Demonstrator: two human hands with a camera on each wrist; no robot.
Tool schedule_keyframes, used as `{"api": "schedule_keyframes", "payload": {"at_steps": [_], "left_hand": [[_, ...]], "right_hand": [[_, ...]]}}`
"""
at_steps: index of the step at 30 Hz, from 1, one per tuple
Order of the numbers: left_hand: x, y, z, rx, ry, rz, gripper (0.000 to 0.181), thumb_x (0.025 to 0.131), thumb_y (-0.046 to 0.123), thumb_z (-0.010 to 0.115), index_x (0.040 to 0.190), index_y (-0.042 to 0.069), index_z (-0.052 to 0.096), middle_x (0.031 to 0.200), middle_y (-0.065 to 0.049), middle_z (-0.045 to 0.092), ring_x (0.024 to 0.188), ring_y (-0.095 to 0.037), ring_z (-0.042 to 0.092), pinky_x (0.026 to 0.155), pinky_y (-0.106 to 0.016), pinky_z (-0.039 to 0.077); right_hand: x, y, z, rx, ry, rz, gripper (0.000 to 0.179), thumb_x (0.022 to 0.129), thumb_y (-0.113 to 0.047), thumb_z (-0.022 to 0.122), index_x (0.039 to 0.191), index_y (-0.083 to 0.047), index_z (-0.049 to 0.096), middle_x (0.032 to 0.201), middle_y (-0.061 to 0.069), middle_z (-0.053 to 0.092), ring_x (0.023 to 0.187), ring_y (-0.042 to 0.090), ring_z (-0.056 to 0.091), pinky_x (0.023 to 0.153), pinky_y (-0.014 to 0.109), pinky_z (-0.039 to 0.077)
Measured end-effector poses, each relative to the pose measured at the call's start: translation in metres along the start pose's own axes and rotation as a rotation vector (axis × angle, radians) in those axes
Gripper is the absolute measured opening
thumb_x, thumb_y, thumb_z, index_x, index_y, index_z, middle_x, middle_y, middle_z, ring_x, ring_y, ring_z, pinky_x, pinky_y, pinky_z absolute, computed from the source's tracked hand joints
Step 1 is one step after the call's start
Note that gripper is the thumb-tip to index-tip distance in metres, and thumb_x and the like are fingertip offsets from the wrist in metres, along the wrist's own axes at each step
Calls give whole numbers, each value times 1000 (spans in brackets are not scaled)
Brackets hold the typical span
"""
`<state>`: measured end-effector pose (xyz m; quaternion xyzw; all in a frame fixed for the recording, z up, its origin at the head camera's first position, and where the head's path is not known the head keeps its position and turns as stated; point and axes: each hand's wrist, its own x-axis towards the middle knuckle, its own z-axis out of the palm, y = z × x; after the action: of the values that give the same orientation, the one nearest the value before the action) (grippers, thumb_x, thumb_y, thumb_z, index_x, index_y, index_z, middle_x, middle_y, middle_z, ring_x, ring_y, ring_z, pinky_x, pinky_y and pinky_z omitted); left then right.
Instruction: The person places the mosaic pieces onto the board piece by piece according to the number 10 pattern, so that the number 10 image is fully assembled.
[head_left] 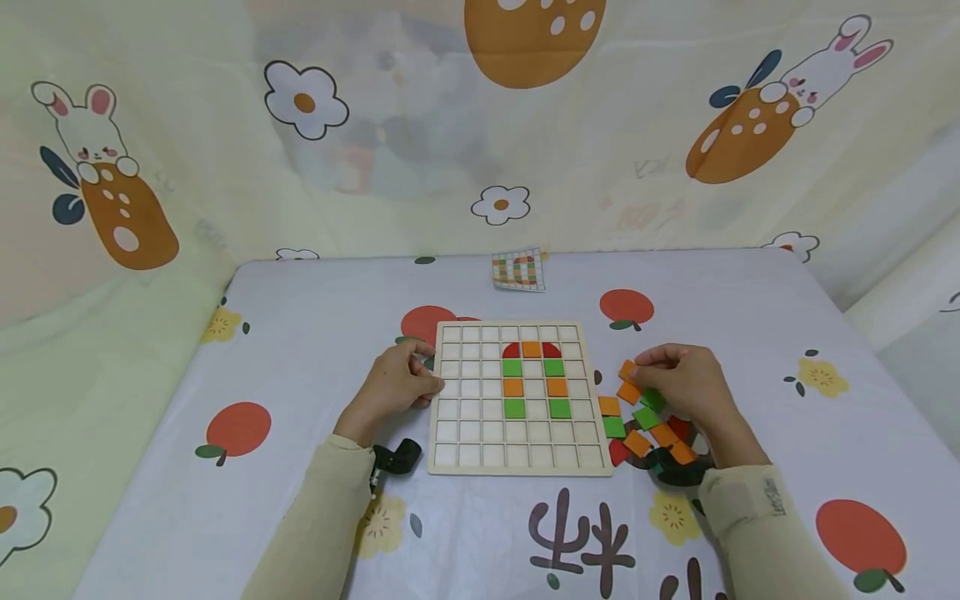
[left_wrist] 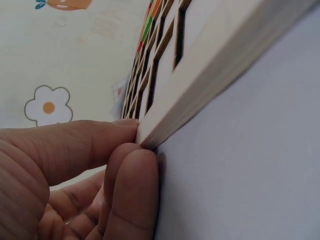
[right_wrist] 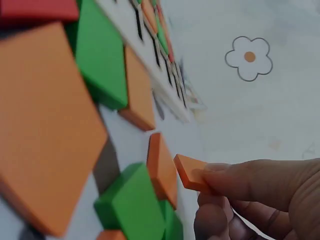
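A wooden grid board [head_left: 468,432] lies on the table, with red rounded tiles, orange squares and green squares set in an arch shape. At its left edge is my left hand [head_left: 397,382], thumb and fingertips gripping the rim [left_wrist: 175,107]. To the right of the board, my right hand [head_left: 686,379] pinches an orange square tile [right_wrist: 191,171] between thumb and fingers. Below it lies a loose pile of tiles, including an orange tile [right_wrist: 161,167], a green tile [right_wrist: 132,202] and a red tile [right_wrist: 37,11]; the hand partly covers the pile in the head view.
A small card [head_left: 517,271] printed with a coloured grid pattern stands at the table's back edge. Behind it hangs a patterned curtain [head_left: 412,167]. The printed tablecloth [head_left: 315,333] covers the table, and a black wrist camera [head_left: 397,457] shows by the left sleeve.
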<state>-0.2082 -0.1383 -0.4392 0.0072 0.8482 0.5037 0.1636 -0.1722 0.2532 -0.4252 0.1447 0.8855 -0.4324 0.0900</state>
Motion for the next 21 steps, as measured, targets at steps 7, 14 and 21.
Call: {"api": "schedule_keyframes", "payload": {"at_steps": [7,14,21], "left_hand": [[0,-1,-1,-8,-5,-3,49,90,6,79,133,0,58,88,-10,61,64,-17,66,59,-25,56],[1,-2,-1,-16,-6,-11,49,90,6,80,134,1,58,88,-10,61,64,-17,66,60,-26,57],[2,-2,-1,-15,-11,-13,49,90,6,80,134,2,58,88,-10,60,65,-17,66,61,-26,57]], "right_hand": [[-9,-7,4,108,-117,-44,30,99,-21,71,119,1,71,102,9,72,86,24,63,70,28,59],[-20,-19,21,162,-291,-113,22,100,-13,70,113,4,72,98,11,72,77,22,63,69,28,60],[-28,-25,41,215,-385,-146,18,98,-9,71,109,6,72,95,13,71,76,23,64,69,29,61]]}}
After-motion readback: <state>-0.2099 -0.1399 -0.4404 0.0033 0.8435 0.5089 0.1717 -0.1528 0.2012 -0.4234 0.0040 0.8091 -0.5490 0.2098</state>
